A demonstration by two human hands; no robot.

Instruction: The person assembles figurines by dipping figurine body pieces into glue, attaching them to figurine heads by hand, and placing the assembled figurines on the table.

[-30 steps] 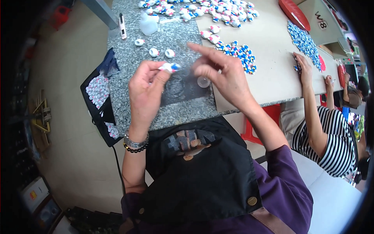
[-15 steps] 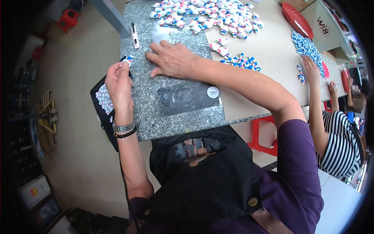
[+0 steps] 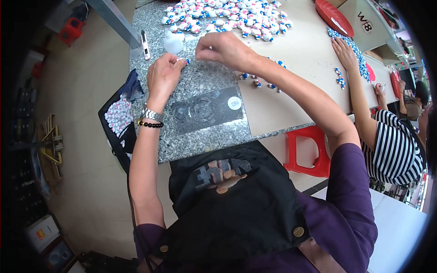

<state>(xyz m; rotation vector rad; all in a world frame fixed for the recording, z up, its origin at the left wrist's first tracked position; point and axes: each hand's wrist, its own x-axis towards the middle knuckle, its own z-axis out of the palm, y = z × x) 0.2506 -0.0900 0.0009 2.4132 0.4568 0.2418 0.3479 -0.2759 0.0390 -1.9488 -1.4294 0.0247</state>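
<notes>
My left hand, with a metal watch and black beads at the wrist, pinches a small blue-and-white figure above the granite tabletop. To its right, my right hand hovers with fingers curled together; whatever sits between their tips, if anything, is hidden. Behind my hands stands a squat translucent white bottle. Several small blue-and-white pieces lie under and beside my right forearm. A large pile of white, blue and pink figures spreads across the back of the table.
A dark mat carries a round white lid. A pen-like tool lies near a grey post. An open black bag of white-and-pink pieces hangs at the left edge. A co-worker's hand is at right, above a red stool.
My left hand has come from the table's left edge inward with the small figure. My right hand has moved away from the bottle to the right, its fingers going from spread to curled.
</notes>
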